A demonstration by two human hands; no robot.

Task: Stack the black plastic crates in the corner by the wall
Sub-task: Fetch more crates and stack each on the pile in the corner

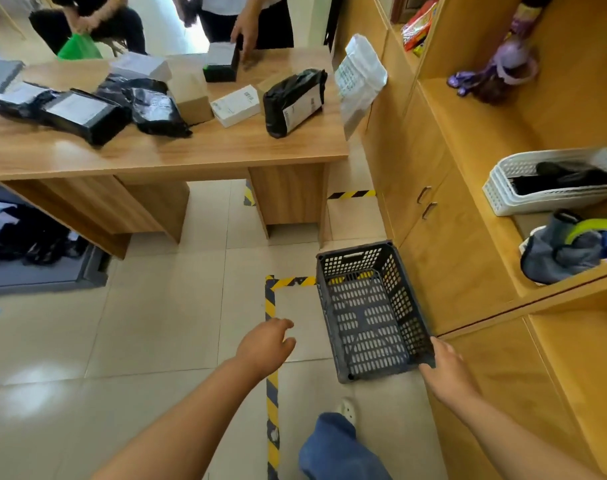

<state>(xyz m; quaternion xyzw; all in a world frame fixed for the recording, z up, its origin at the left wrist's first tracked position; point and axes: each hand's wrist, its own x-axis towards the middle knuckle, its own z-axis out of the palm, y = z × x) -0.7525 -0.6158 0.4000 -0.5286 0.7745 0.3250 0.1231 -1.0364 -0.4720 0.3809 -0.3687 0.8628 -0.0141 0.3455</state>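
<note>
One black perforated plastic crate (368, 310) sits upright and empty on the tiled floor, against the wooden cabinet on the right. My right hand (445, 370) grips the crate's near right corner at the rim. My left hand (265, 344) hovers to the left of the crate, a short gap away, fingers loosely curled and holding nothing. The crate lies inside a floor area marked by yellow-black tape (271, 341). No other black crate is in view.
A wooden desk (163, 150) with several parcels stands ahead, with two people behind it. A tall wooden shelving cabinet (451, 237) lines the right side, holding white baskets (551, 181) and shoes. A grey mat (35, 275) lies at left. My leg and shoe (336, 441) are below the crate.
</note>
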